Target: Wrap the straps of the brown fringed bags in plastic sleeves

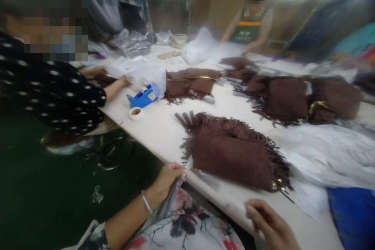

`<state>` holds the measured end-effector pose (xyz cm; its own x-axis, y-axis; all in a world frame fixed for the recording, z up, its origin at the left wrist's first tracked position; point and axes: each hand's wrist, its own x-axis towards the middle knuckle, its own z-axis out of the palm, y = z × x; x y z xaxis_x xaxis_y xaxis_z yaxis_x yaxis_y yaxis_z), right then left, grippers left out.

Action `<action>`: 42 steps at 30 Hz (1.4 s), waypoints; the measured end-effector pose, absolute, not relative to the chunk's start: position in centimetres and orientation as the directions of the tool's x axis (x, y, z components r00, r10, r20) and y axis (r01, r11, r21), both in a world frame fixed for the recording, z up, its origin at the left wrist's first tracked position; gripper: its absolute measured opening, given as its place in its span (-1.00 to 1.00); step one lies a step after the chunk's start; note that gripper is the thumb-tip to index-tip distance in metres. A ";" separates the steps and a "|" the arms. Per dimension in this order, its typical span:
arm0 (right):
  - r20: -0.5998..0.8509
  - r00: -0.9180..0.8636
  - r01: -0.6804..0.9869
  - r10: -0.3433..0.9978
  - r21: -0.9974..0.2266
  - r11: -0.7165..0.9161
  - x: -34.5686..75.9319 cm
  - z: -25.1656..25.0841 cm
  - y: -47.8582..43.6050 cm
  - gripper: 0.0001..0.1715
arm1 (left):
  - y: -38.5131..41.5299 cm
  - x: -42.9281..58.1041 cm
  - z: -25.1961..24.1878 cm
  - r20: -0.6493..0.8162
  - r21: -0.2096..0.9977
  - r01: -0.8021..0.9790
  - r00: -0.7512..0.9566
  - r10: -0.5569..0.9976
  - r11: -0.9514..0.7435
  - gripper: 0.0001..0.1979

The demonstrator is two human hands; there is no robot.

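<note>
At the near table edge my left hand (170, 179), with a bangle on its wrist, is closed in a pinch on a small piece of thin whitish plastic (187, 166). Just beyond it lies a dark brown fringed bag (231, 158), flat on the table, with straps at its far left and gold rings at its near right corner. My right hand (269, 222) is over the near edge, slightly blurred, its thumb and fingers curled together and nothing visible in them. It is apart from the bag.
A blue tape dispenser (143, 95) and a tape roll (135, 113) are at the left edge. More brown bags (288, 99) lie beyond. Clear plastic (328, 156) and a blue item (351, 215) are at right. A co-worker in dotted clothing (49, 86) works left; another person (249, 27) stands opposite.
</note>
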<state>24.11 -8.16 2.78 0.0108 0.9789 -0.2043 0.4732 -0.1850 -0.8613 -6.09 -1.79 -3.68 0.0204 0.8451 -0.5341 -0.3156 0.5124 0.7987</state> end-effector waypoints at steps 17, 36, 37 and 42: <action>-0.055 -0.382 0.503 0.923 -0.850 0.157 9.0 -0.8 0.8 -0.71 | -1.7 -6.4 -4.0 -0.491 0.813 -0.329 0.056 0.869 0.480 -0.89; -0.171 -0.382 0.653 0.908 -0.746 0.134 8.5 -0.1 0.6 -0.77 | -2.9 -6.5 -3.4 -0.459 0.837 -0.302 0.064 0.886 0.456 -0.81; -0.183 -0.378 0.668 0.907 -0.733 0.131 8.5 -0.1 0.7 -0.78 | -2.9 -6.4 -3.5 -0.461 0.842 -0.295 0.046 0.886 0.453 -0.80; -0.215 -0.309 0.637 0.927 -0.770 0.033 8.3 -0.4 0.3 -0.68 | -3.0 -6.1 -4.2 -0.501 0.841 -0.261 -0.047 0.864 0.473 -0.76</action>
